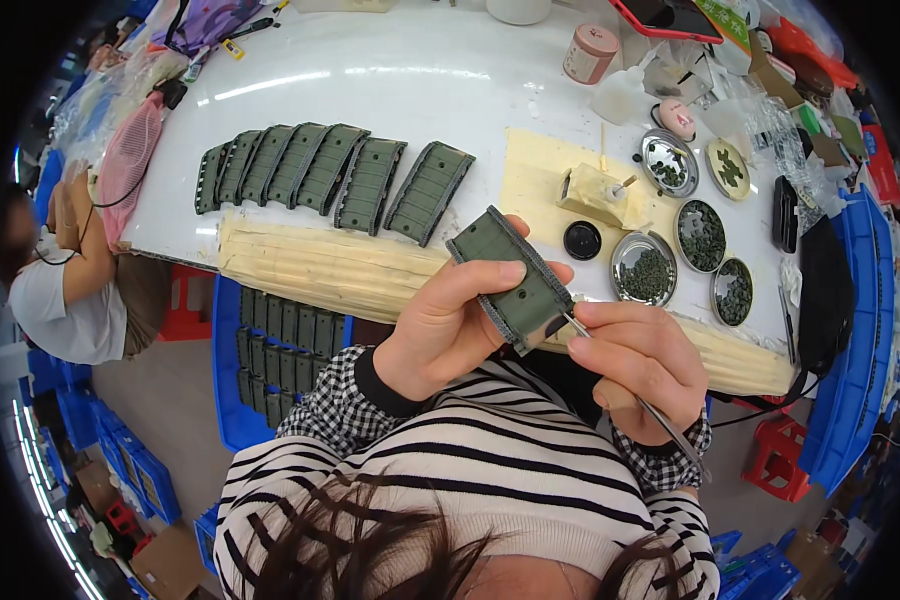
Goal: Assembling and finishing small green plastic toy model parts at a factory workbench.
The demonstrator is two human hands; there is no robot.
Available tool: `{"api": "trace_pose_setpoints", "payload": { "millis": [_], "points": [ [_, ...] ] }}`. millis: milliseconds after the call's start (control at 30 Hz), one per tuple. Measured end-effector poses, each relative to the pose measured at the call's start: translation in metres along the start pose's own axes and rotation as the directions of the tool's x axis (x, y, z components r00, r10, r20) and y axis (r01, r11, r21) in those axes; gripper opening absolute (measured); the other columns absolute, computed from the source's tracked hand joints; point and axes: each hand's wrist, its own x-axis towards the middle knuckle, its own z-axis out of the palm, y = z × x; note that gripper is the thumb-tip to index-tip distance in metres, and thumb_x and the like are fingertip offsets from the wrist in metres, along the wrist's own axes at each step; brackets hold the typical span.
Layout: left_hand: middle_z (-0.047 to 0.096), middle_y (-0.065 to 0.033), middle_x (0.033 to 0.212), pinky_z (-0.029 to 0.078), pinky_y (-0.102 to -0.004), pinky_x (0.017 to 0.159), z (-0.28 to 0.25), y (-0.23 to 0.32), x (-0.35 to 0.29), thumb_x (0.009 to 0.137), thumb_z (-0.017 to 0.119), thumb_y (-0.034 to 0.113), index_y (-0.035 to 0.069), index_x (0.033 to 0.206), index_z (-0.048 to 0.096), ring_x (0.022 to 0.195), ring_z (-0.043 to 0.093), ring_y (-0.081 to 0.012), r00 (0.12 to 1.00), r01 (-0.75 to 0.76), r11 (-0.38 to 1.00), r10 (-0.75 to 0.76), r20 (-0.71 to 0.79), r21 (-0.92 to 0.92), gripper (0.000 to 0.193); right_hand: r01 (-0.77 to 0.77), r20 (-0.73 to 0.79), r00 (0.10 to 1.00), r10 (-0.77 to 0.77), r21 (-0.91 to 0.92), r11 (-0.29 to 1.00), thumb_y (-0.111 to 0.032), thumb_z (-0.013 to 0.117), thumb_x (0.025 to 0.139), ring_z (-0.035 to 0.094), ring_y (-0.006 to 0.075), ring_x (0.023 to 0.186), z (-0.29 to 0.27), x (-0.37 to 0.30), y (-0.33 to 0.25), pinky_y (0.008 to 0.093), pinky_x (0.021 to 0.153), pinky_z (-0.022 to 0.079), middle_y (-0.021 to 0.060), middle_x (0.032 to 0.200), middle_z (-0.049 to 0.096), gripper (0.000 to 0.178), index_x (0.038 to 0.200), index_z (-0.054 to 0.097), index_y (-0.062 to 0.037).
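In front of my chest my left hand point(450, 325) holds a dark green, ridged plastic panel point(538, 302) at a tilt, the thumb pressed on its face. My right hand point(650, 365) grips a slim metal tool point(663, 420) that looks like tweezers. The tool's tip meets the panel's right edge near the lower corner; anything pinched at the tip is too small to make out. Beyond my left hand, similar green panels point(368, 185) stand in a leaning row on the white table, with one panel point(430, 193) slightly apart at the right end.
Several round dishes of small dark green pieces point(644, 275) lie at the right, beside a black lid point(582, 240) and a tape-covered block point(600, 197). Beige tape point(320, 258) pads the table's front edge. Below sits a blue crate point(232, 400) of panels. Another person point(80, 280) is at the left.
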Motion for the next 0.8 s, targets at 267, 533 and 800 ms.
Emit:
{"api": "trace_pose_setpoints", "payload": {
  "millis": [267,533,800],
  "points": [
    [0.060,-0.0223,0.114,0.055,-0.0404,0.082,-0.0047,-0.0019,0.0020,0.090,0.057,0.009,0.013,0.124,0.043,0.102,0.063,-0.0291,1.000,0.028,1.000,-0.028,0.001,0.013,0.037,0.025,-0.014,1.000,-0.025,-0.035,0.999,-0.007,0.068,0.078,0.066,0.0322,0.094,0.0026,0.0008,0.0014,0.0368,0.077,0.055,0.0162,0.094,0.065,0.026,0.101,0.067,0.0049],
    [0.060,-0.0225,0.113,0.055,-0.0416,0.084,-0.0020,-0.0019,0.0029,0.089,0.057,0.009,0.013,0.124,0.042,0.104,0.062,-0.0294,1.000,0.013,1.000,-0.013,-0.002,0.014,0.038,0.051,-0.003,0.999,-0.052,-0.070,0.996,-0.003,0.070,0.070,0.066,0.0312,0.094,0.0022,-0.0011,0.0036,0.0352,0.075,0.056,0.0152,0.094,0.066,0.033,0.102,0.067,0.0040],
    [0.060,-0.0220,0.113,0.054,-0.0430,0.086,-0.0050,-0.0020,0.0029,0.089,0.057,0.008,0.012,0.125,0.043,0.106,0.062,-0.0297,1.000,0.013,1.000,-0.013,0.013,-0.003,0.038,0.091,-0.002,0.996,-0.092,-0.098,0.991,-0.009,0.074,0.069,0.067,0.0289,0.093,0.0025,0.0008,0.0045,0.0332,0.073,0.056,0.0124,0.092,0.065,0.035,0.101,0.068,0.0028]
  ]
}}
